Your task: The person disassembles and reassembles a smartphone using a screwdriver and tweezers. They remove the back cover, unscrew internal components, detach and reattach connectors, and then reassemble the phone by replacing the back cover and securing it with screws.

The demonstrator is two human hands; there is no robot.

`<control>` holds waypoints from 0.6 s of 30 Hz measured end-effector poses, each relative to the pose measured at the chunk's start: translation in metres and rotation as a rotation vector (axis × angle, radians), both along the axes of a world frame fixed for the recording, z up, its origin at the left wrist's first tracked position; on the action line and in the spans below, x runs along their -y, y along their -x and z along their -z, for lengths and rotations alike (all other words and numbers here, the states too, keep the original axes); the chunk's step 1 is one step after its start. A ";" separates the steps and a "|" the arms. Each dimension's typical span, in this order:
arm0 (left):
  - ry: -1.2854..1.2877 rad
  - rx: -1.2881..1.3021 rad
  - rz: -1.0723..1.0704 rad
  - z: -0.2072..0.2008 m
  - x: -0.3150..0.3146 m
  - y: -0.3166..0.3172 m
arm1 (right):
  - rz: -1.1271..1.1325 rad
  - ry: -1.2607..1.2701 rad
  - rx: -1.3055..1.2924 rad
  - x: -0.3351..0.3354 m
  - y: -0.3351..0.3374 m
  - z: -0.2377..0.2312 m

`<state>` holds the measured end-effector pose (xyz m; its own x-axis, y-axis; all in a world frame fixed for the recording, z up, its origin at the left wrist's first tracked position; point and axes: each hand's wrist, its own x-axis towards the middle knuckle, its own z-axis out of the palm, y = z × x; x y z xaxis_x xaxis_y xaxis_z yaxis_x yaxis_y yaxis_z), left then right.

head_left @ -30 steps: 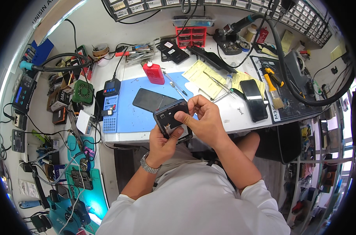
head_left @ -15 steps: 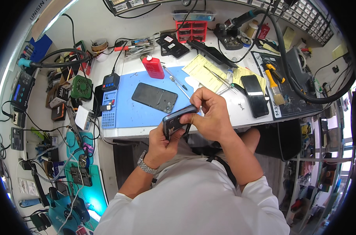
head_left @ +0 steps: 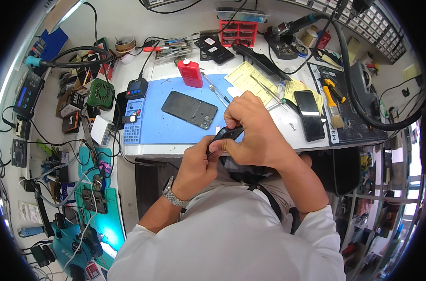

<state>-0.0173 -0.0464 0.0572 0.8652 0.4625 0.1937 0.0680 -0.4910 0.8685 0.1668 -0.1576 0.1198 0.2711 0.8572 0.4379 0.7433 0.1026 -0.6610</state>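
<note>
Both of my hands hold a dark smartphone (head_left: 228, 133) at the front edge of the bench. My left hand (head_left: 197, 160) closes around its near left end. The right hand (head_left: 256, 133) grips the other end, with bent fingers over the top and the thumb against the side. My fingers cover much of the phone, and it is tilted, so its face is hard to see. Just beyond the hands, a black phone back panel (head_left: 189, 109) lies on the blue mat (head_left: 154, 133).
A red bottle (head_left: 190, 74) and thin tools (head_left: 217, 95) are past the panel. To the right lie yellow papers (head_left: 247, 77), another phone (head_left: 309, 114), a brush (head_left: 335, 116) and yellow-handled pliers (head_left: 334, 89). A small blue-screened device (head_left: 136, 88) stands at the left.
The phone has turned more edge-on and shows less of its surface. My right hand has moved slightly right, its elbow further out. The whole view has shifted a little.
</note>
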 end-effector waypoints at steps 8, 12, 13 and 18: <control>-0.004 -0.094 0.023 -0.004 0.001 0.000 | -0.094 0.091 0.048 -0.009 -0.004 0.001; -0.020 -0.156 -0.006 -0.006 0.000 -0.001 | -0.127 0.077 0.112 -0.016 -0.007 0.003; -0.020 -0.179 -0.015 -0.006 0.000 -0.002 | -0.125 0.097 0.135 -0.018 -0.008 0.002; -0.012 -0.175 -0.037 -0.005 0.000 -0.005 | -0.151 0.168 0.244 -0.016 -0.012 -0.008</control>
<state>-0.0119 -0.0460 0.0621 0.8684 0.4936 0.0476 0.2360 -0.4957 0.8358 0.1790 -0.1411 0.1277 0.0399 0.9453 0.3239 0.8667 0.1286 -0.4820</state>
